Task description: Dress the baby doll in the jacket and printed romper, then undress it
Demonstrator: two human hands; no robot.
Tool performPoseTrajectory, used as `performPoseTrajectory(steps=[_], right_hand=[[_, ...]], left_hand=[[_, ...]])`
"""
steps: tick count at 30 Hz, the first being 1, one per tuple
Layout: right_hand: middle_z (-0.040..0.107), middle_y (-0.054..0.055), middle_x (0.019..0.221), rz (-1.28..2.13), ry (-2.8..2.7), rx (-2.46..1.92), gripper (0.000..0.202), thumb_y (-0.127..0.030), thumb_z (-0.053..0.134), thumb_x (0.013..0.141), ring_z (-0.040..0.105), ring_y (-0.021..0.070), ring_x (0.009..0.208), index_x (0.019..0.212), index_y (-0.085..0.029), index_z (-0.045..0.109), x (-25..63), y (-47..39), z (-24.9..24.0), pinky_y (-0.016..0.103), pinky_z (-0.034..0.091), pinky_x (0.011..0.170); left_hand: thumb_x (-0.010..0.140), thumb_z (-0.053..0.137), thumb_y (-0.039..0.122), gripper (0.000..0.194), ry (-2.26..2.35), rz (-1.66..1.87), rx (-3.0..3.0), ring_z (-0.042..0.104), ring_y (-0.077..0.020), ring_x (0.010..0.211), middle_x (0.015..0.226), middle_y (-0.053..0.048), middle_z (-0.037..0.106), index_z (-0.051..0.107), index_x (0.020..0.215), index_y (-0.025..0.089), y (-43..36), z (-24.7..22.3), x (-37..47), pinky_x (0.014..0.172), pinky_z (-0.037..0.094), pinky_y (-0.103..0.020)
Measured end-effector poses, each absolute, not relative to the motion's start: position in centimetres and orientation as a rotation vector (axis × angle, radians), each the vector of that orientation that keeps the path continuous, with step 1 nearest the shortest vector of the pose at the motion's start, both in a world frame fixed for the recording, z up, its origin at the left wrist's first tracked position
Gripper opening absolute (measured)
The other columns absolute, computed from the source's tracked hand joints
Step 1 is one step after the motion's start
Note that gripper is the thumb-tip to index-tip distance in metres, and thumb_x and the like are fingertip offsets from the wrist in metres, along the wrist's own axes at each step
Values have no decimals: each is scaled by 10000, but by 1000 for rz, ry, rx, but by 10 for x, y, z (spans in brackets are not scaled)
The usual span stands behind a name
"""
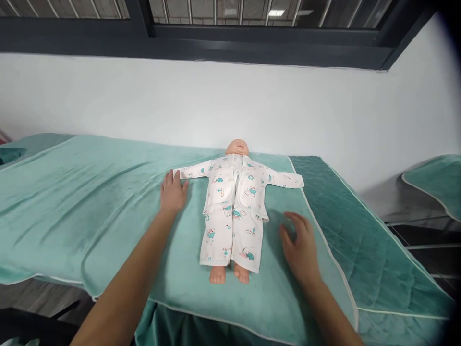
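A baby doll (237,147) lies on its back on the light green blanket (118,211), head toward the wall. It wears a white printed top (220,185) and white printed trousers (216,238); its bare feet show below the trouser legs. The top's sleeves are spread to both sides. My left hand (173,193) is at the end of the left sleeve, fingers apart, holding nothing. To the right of the trousers, my right hand (299,245) hovers over the blanket with curved, parted fingers and nothing between them.
Darker green quilted bedding (367,235) lies at the right. Behind the bed is a white wall (201,105) below a dark window frame (259,48) with bars beyond. Another green cloth (437,180) is at the far right. Grey floor shows at the lower left.
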State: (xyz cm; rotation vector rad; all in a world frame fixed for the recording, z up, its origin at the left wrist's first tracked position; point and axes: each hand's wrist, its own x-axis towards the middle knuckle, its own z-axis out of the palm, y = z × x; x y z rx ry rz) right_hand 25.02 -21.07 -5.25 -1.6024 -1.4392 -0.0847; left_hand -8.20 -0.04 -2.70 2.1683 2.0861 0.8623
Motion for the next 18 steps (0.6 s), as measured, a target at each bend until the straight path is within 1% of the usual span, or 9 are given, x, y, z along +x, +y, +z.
performPoseTrajectory(steps=[2,3,4,7,8,10,12,15,18], right_hand=[[551,121,1239,16,-1501,-1539,325,-256,545,919,518,275,1187,1243,-240,542,213,-245,-50,514,452,1010],[536,122,1266,78,-1529,-1516,339,-243,546,919,511,276,1199,1257,-252,531,196,-259,-48,508,467,999],[519,120,1300,149,-1563,-1495,362,-226,544,918,497,277,1226,1277,-266,519,181,-271,-45,502,476,1000],[462,108,1406,189,-1761,-1440,427,-181,548,885,415,306,1325,1297,-285,510,145,-291,-32,525,469,1019],[441,104,1438,167,-1828,-1444,445,-169,555,866,385,322,1351,1295,-280,515,137,-291,-27,553,450,1037],[419,101,1477,90,-1909,-1488,434,-145,552,842,348,347,1380,1260,-262,540,125,-285,-20,612,399,1068],[439,113,1472,0,-1923,-1548,348,-136,539,844,349,362,1381,1174,-238,576,118,-274,-15,656,359,1074],[510,133,1409,-80,-1920,-1609,201,-141,531,858,385,374,1359,1027,-218,607,115,-259,-12,683,335,1062],[532,117,1386,-95,-1933,-1602,203,-121,514,857,396,360,1352,996,-233,612,117,-253,-11,682,309,1076]], left_hand=[[944,415,350,502,1967,1052,2152,372,-284,1408,1486,-166,451,459,1390,125,-44,-31,-77,1171,304,-443],[937,425,319,445,1883,1115,2137,437,-271,1356,1409,-154,524,491,1342,147,-70,-34,-75,1146,346,-433],[933,432,301,389,1799,1147,2132,476,-263,1318,1365,-134,559,513,1294,179,-97,-38,-72,1126,375,-437],[906,500,274,216,1631,1177,2156,483,-272,1312,1348,-105,571,545,1115,239,-174,-50,-64,1111,386,-496],[896,523,268,185,1597,1168,2154,472,-276,1325,1367,-103,556,540,1079,250,-194,-54,-62,1107,387,-514],[869,573,265,172,1565,1121,2177,456,-288,1345,1389,-88,545,551,1039,273,-221,-58,-58,1142,330,-564],[839,619,264,198,1546,1092,2204,446,-302,1357,1403,-83,540,562,1028,286,-232,-61,-57,1159,287,-598],[841,617,241,176,1531,1105,2212,453,-311,1351,1387,-81,556,569,999,299,-232,-61,-56,1146,284,-626],[879,566,215,112,1463,1160,2171,491,-291,1314,1295,-58,623,550,943,305,-230,-57,-56,1140,286,-634]])
